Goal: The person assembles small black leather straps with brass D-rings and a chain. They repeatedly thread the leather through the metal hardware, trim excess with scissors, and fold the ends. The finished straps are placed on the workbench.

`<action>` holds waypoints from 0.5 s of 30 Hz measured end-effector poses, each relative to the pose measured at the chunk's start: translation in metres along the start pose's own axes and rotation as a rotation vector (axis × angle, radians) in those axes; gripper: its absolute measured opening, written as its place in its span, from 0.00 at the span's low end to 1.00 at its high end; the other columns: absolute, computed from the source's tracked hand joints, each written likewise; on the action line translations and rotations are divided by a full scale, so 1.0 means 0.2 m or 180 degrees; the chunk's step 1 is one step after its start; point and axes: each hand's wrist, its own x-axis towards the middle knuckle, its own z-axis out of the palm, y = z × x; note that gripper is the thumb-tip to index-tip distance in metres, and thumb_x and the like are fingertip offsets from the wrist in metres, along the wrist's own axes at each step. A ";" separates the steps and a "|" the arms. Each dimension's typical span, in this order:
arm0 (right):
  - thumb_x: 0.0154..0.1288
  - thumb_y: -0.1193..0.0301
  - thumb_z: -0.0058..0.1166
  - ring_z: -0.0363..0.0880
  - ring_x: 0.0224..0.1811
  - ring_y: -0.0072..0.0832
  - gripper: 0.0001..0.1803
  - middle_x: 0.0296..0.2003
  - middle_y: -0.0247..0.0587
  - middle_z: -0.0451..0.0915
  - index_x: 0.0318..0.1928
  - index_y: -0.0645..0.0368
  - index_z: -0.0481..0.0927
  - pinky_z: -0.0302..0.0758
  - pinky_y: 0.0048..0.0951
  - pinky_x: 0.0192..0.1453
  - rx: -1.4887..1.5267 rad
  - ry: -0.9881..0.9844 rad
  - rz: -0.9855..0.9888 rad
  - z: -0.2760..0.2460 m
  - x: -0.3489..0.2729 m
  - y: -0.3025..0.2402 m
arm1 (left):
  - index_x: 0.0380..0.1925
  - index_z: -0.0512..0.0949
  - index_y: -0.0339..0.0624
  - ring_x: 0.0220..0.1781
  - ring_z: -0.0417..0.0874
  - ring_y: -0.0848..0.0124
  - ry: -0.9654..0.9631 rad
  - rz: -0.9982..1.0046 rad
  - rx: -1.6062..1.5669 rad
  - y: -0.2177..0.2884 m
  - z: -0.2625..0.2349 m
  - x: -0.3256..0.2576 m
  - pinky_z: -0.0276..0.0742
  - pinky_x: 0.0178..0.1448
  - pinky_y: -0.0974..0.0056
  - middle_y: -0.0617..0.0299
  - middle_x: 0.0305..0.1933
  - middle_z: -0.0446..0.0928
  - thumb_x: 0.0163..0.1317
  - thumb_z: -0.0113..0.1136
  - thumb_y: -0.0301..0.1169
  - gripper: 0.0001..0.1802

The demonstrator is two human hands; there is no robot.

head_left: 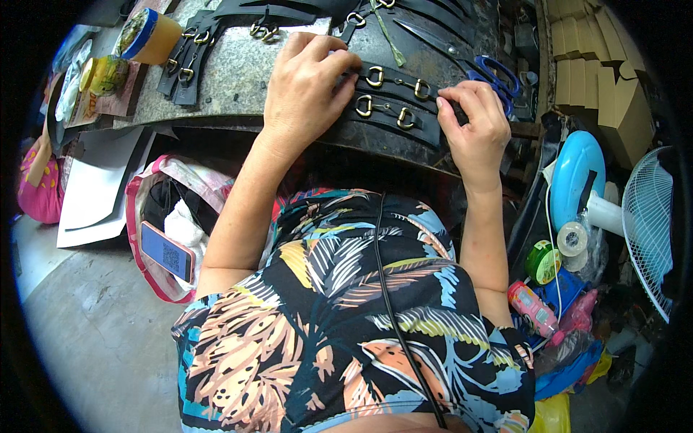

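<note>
A black leather strap (pixel 398 86) with brass-coloured D-shaped buckles lies across the dark work surface in front of me. My left hand (pixel 304 94) pinches its left end between thumb and curled fingers. At the strap's right end, my right hand (pixel 475 123) has thumb and index finger closed on the edge. A second similar strap (pixel 386 114) lies just below, nearer to me, with buckles of its own. Beyond the straps lie scissors (pixel 497 78) with blue handles, blades pointing up and left. My fingertips partly hide both ends of the upper strap.
More buckled straps (pixel 189 68) lie on the stone slab (pixel 234 83) at left, near a jar (pixel 153 37) with a blue rim. A phone (pixel 167 250) rests on a bag below. To the right stand a fan (pixel 647 231) and cardboard boxes (pixel 613 108).
</note>
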 end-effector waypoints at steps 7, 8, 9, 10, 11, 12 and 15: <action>0.52 0.74 0.70 0.81 0.37 0.33 0.10 0.37 0.33 0.82 0.38 0.51 0.88 0.79 0.33 0.40 0.0314 0.0014 -0.0628 -0.04 -0.01 -0.04 | 0.41 0.87 0.50 0.43 0.80 0.63 -0.0041 0.0349 -0.0802 0.08 -0.06 -0.06 0.79 0.48 0.59 0.67 0.42 0.82 0.49 0.72 0.25 0.16; 0.51 0.73 0.71 0.79 0.36 0.32 0.12 0.36 0.32 0.82 0.39 0.49 0.89 0.79 0.33 0.39 0.0318 -0.0198 -0.0711 -0.04 -0.02 -0.06 | 0.42 0.88 0.51 0.41 0.81 0.65 -0.0123 0.0446 -0.0747 0.10 -0.05 -0.08 0.80 0.46 0.61 0.67 0.42 0.83 0.47 0.72 0.25 0.18; 0.51 0.72 0.71 0.79 0.36 0.32 0.11 0.36 0.30 0.81 0.38 0.49 0.89 0.78 0.33 0.38 0.0243 -0.0468 -0.0719 -0.05 -0.03 -0.07 | 0.43 0.88 0.50 0.42 0.81 0.64 -0.0207 0.0424 -0.0665 0.11 -0.05 -0.09 0.80 0.47 0.60 0.66 0.43 0.83 0.48 0.71 0.25 0.19; 0.51 0.72 0.71 0.79 0.36 0.32 0.10 0.35 0.30 0.81 0.37 0.49 0.89 0.78 0.33 0.38 0.0197 -0.0431 -0.0730 -0.04 -0.04 -0.08 | 0.44 0.88 0.49 0.43 0.81 0.63 -0.0328 0.0382 -0.0565 0.13 -0.05 -0.11 0.80 0.47 0.60 0.66 0.44 0.83 0.48 0.70 0.25 0.19; 0.51 0.72 0.71 0.79 0.36 0.32 0.10 0.35 0.30 0.80 0.36 0.49 0.89 0.78 0.33 0.38 0.0140 -0.0460 -0.0705 -0.04 -0.04 -0.09 | 0.45 0.88 0.48 0.43 0.81 0.62 -0.0450 0.0341 -0.0460 0.14 -0.05 -0.12 0.81 0.48 0.59 0.65 0.45 0.83 0.49 0.70 0.25 0.20; 0.51 0.72 0.71 0.79 0.36 0.32 0.10 0.35 0.30 0.81 0.36 0.49 0.89 0.78 0.33 0.38 0.0131 -0.0495 -0.0696 -0.04 -0.04 -0.09 | 0.46 0.88 0.49 0.43 0.81 0.64 -0.0440 0.0372 -0.0374 0.14 -0.04 -0.13 0.81 0.49 0.59 0.66 0.46 0.83 0.49 0.69 0.26 0.20; 0.51 0.72 0.71 0.79 0.37 0.32 0.09 0.36 0.30 0.81 0.36 0.49 0.89 0.78 0.33 0.38 0.0090 -0.0547 -0.0679 -0.04 -0.05 -0.10 | 0.46 0.88 0.49 0.44 0.81 0.64 -0.0399 0.0391 -0.0292 0.14 -0.03 -0.15 0.81 0.49 0.60 0.67 0.48 0.83 0.49 0.70 0.26 0.20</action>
